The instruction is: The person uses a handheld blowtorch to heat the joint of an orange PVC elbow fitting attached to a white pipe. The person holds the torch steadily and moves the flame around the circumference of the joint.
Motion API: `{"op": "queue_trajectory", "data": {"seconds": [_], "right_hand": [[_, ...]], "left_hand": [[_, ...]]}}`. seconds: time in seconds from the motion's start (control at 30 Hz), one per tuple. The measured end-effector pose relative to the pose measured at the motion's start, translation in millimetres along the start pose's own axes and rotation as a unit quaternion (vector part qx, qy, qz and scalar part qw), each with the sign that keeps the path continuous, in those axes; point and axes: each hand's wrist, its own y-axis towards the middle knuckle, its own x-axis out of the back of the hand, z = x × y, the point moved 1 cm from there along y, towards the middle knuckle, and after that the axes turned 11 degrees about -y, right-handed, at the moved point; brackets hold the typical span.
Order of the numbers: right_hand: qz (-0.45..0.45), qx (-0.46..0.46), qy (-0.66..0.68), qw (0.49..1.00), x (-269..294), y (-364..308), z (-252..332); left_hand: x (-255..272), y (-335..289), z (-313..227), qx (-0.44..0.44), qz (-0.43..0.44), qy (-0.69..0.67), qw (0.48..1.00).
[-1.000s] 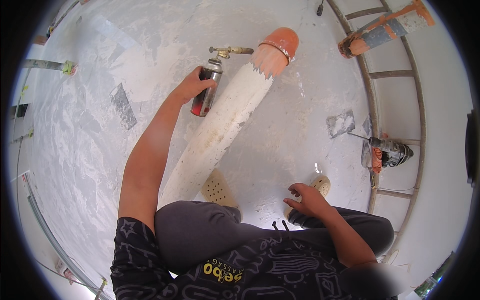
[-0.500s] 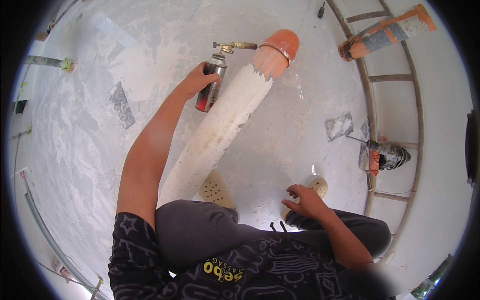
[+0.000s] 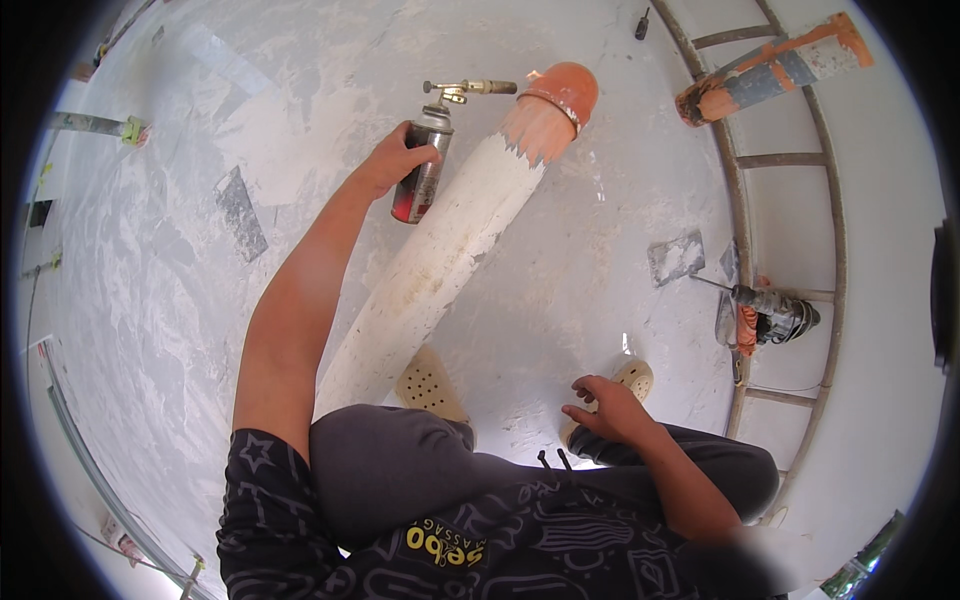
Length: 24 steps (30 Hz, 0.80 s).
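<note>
My left hand (image 3: 398, 163) is wrapped round the can of a gas torch (image 3: 424, 170), which stands upright beside the far part of a white-coated pipe (image 3: 425, 265). The torch's brass nozzle (image 3: 488, 88) points right, at the pipe's orange end cap (image 3: 562, 95), close to its rim. A small bright orange spot shows at the rim near the nozzle tip. Just below the cap the pipe is bare orange, with a jagged edge where the white coat starts. My right hand (image 3: 612, 408) hangs in front of my right knee, fingers loosely bent and apart, holding nothing.
A ladder (image 3: 785, 158) lies along the right side, with a stained orange and grey pipe piece (image 3: 770, 75) across it. A power drill (image 3: 780, 312) rests by its rungs, near a flat grey scrap (image 3: 676, 257). Another flat scrap (image 3: 241, 213) lies at left. A screwdriver-like tool (image 3: 642, 23) lies far right.
Very little differs. A small bright orange spot now shows at the cap's rim beside the nozzle. Both hands have stayed nearly in place.
</note>
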Motion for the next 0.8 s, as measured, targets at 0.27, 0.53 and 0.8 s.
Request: {"op": "queue_trajectory", "data": {"seconds": [0.27,0.53,0.8], "right_hand": [[-0.004,0.004,0.002,1.0,-1.4,0.0,-0.2],[-0.005,0.007,-0.002,1.0,-0.1,-0.1,-0.1],[-0.009,0.008,0.001,1.0,-0.6,-0.2,1.1]], "left_hand": [[1.3,-1.1,-12.6,-0.024,0.011,0.016,1.0],[-2.4,-4.5,-27.2,-0.065,0.001,0.071,0.995],[-4.7,-9.0,-46.7,-0.063,0.012,0.109,0.992]]}}
